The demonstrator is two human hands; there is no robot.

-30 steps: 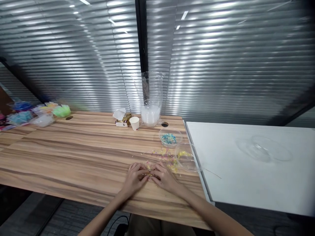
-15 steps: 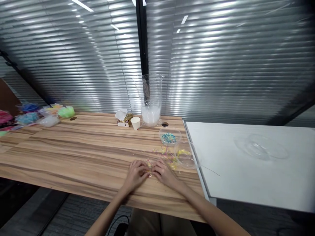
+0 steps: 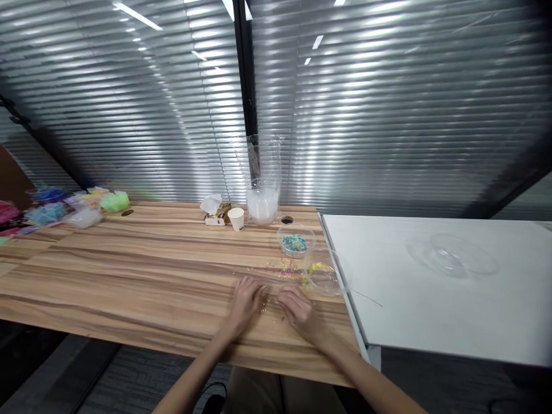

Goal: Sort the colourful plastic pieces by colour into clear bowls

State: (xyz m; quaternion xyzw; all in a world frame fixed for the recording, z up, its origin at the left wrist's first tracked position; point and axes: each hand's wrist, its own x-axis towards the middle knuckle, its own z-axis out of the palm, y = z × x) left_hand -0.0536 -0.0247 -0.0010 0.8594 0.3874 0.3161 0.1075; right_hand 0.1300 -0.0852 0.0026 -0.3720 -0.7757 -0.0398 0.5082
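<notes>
My left hand (image 3: 245,300) rests low over the wooden table with its fingers curled and pressed together. Opposite it, my right hand (image 3: 299,310) has its fingers bent together too. A narrow gap separates the fingertips, where a few tiny shiny bits (image 3: 264,309) lie. Whatever the fingers pinch is too small to make out. Beyond the hands is a scatter of small pink and yellow bead-like pieces (image 3: 285,267). A clear bowl (image 3: 330,290) with yellow pieces stands at the table's right edge. Behind it is another clear bowl (image 3: 297,230) holding blue and pale pieces.
A thin wire-like strand (image 3: 366,298) extends onto the white table (image 3: 409,322). Clear round lids or dishes (image 3: 448,259) lie there. A paper cup (image 3: 236,218), tissue pack (image 3: 214,210) and clear bag of white material (image 3: 263,206) stand at the back. Colourful bags (image 3: 47,213) lie far left.
My hands have drawn apart slightly, the right one moving right and the left one a little left. The colourful pieces between the fingertips now look fewer.
</notes>
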